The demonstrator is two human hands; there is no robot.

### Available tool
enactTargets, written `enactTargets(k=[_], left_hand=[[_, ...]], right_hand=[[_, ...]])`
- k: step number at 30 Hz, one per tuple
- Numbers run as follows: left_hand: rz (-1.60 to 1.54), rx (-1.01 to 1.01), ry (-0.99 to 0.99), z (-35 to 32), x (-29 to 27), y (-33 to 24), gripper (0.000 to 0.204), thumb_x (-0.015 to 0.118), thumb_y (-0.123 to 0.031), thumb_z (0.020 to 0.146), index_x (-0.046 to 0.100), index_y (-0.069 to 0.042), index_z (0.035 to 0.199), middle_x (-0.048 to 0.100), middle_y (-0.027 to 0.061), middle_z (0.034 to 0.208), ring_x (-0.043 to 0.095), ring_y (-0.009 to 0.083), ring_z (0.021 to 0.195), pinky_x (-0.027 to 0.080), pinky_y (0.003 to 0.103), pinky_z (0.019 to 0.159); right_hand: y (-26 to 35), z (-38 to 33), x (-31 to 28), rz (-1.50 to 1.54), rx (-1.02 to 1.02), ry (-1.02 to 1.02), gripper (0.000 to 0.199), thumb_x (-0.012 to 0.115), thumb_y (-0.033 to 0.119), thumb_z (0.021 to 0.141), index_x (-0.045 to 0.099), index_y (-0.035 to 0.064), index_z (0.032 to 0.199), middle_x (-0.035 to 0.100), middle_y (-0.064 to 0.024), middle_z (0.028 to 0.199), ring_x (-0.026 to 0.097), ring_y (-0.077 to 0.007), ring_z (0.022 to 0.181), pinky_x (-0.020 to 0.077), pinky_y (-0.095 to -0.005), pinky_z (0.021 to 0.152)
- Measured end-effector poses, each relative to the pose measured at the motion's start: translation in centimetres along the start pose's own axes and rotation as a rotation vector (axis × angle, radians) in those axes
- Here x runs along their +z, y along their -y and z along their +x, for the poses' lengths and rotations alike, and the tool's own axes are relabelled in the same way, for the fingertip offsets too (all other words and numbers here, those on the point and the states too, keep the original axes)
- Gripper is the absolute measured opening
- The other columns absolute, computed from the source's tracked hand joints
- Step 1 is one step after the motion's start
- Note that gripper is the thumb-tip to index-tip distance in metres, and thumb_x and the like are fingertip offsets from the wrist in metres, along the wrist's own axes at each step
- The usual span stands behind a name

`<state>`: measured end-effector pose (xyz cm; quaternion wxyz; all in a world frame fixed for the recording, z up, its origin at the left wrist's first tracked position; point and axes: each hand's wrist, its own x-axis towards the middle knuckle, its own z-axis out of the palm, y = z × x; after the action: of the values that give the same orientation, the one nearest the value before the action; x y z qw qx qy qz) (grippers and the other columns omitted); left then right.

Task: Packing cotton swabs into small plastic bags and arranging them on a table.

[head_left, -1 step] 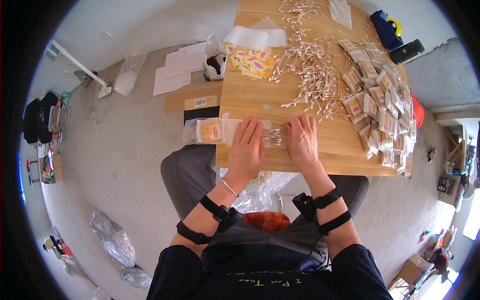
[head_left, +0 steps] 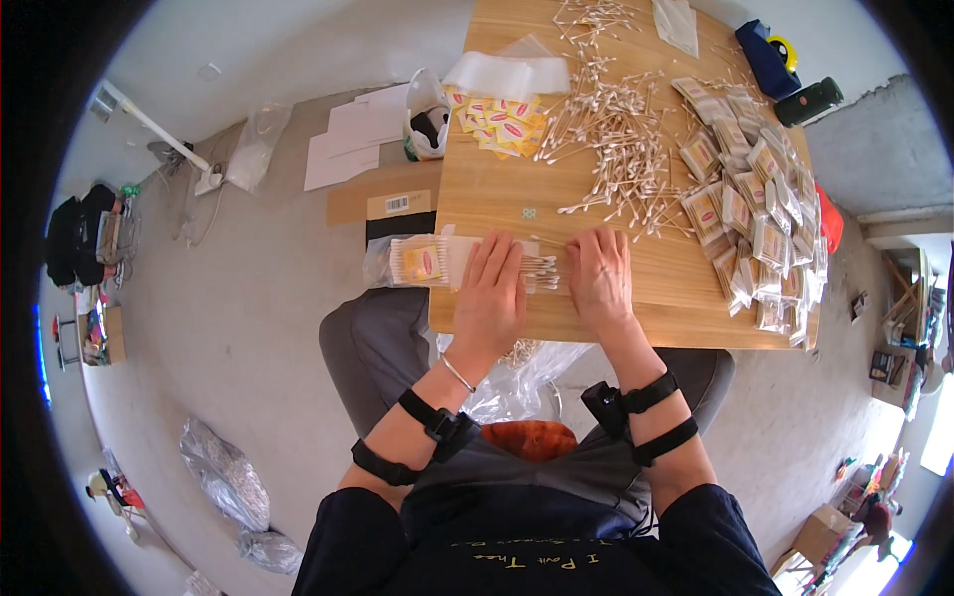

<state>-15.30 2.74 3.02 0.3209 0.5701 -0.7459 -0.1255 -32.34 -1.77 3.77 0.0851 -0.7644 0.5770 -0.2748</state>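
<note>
Cotton swabs (head_left: 542, 271) lie on the desk (head_left: 676, 288)
The left hand (head_left: 490, 288) lies flat at the swabs' left, fingers outstretched; the right hand (head_left: 600, 275) sits just right of them, fingers bent, hold impossible to tell.

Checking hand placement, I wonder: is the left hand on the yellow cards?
No, the yellow cards lie beyond the left hand, which has swab tips showing just to its right.

Yellow lettering (head_left: 512, 562) runs across the dark shirt (head_left: 537, 583). A white barcode label (head_left: 397, 203) is on the cardboard piece (head_left: 425, 203). Red oval marks (head_left: 513, 130) stand on yellow cards (head_left: 497, 123) and on the swab pouch (head_left: 419, 260); their small print cannot be read.
</note>
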Motion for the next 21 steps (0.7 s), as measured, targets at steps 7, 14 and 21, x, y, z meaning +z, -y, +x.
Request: enactTargets(k=[7,14,21], left_hand=[[0.078,-0.026,0.015,0.3,0.0,-0.6,0.049,0.053,-0.009,0.092,0.044,0.006,0.138,0.045,0.0238,0.142,0.041,0.0386,0.135,0.031,0.049,0.114],[-0.508,-0.200,-0.124,-0.2,-1.5,0.7,0.050,0.043,-0.015,0.102,0.033,0.003,0.147,0.039,0.0226,0.150,0.034,0.0352,0.142,0.029,0.039,0.115],[-0.780,-0.256,-0.136,0.1,-1.4,-0.8,0.057,0.034,-0.033,0.106,0.029,0.005,0.149,0.037,0.0207,0.152,0.033,0.0296,0.143,0.025,0.037,0.116]], right_hand=[[1.2,1.0,0.9,0.023,-0.026,0.029,0.009,0.063,0.003,0.083,0.063,0.0069,0.091,0.057,-0.0110,0.093,0.053,-0.0339,0.093,0.0447,-0.0431,0.082],[3.0,0.0,0.1,0.094,-0.041,0.090,0.035,0.063,0.007,0.081,0.060,0.0054,0.116,0.056,-0.0147,0.123,0.048,-0.0346,0.119,0.0386,-0.0470,0.099],[4.5,-2.9,0.9,-0.039,-0.143,0.299,0.067,0.056,0.027,0.093,0.031,-0.0033,0.148,0.028,-0.0211,0.156,0.021,-0.0362,0.148,0.0153,-0.0491,0.120]])
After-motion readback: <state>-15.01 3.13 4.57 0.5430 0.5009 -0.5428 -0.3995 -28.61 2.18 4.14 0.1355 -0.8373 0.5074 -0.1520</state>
